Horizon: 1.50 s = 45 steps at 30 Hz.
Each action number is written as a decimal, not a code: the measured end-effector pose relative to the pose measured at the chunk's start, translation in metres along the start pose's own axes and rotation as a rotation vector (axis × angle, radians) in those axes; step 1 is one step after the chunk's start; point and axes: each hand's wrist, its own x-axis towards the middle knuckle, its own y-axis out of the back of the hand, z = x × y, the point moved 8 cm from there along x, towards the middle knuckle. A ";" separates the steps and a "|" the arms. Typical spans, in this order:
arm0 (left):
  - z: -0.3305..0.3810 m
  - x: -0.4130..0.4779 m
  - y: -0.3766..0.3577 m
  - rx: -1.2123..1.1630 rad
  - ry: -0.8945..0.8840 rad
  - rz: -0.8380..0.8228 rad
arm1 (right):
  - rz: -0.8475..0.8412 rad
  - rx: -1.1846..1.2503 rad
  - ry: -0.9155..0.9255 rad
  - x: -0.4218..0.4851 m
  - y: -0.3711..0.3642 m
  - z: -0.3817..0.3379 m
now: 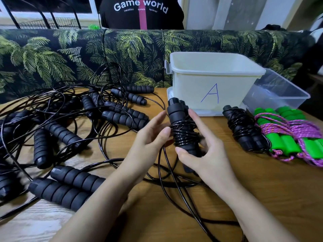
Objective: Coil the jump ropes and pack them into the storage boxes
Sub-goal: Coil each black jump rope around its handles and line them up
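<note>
Box [188, 88] marked "A", shirt [122, 20] "Game world"

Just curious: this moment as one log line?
step: coiling | right hand: grips black handles | left hand: touches wound cord | box A: behind

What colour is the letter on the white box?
Blue letter on the box; head view.

Half-coiled black rope [185, 135] before box A [192, 88]
</note>
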 end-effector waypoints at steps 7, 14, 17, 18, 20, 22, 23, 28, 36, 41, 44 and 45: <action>0.016 -0.005 -0.008 -0.085 0.072 -0.028 | -0.106 0.125 0.006 0.007 -0.007 -0.002; 0.079 -0.002 0.002 0.260 -0.124 0.077 | -0.155 0.503 0.006 0.008 -0.012 -0.032; 0.093 0.000 0.002 0.270 -0.134 0.081 | -0.188 0.579 0.004 0.010 -0.011 -0.038; 0.090 0.001 0.000 0.232 -0.115 0.072 | -0.200 0.578 -0.007 0.009 -0.011 -0.037; 0.077 0.001 -0.003 0.137 -0.067 0.077 | -0.223 0.543 -0.043 0.008 -0.010 -0.028; 0.056 0.002 0.001 0.093 -0.019 0.115 | -0.215 0.418 -0.053 0.007 -0.007 -0.016; 0.045 0.002 0.003 0.073 0.007 0.133 | -0.198 0.320 -0.040 0.007 -0.005 -0.011; 0.007 0.003 0.013 0.021 0.066 0.231 | -0.104 -0.071 0.027 0.005 -0.008 0.000; 0.007 0.000 0.017 0.242 -0.048 0.163 | -0.078 -0.273 0.149 0.001 -0.012 -0.001; 0.010 -0.002 0.012 0.264 -0.044 0.012 | -0.086 -0.109 0.032 -0.003 -0.005 0.003; 0.018 -0.003 0.015 0.271 -0.064 0.015 | -0.109 -0.022 -0.014 -0.003 -0.004 0.005; 0.019 -0.003 0.017 0.263 -0.064 0.029 | -0.124 0.002 -0.023 -0.003 -0.005 0.006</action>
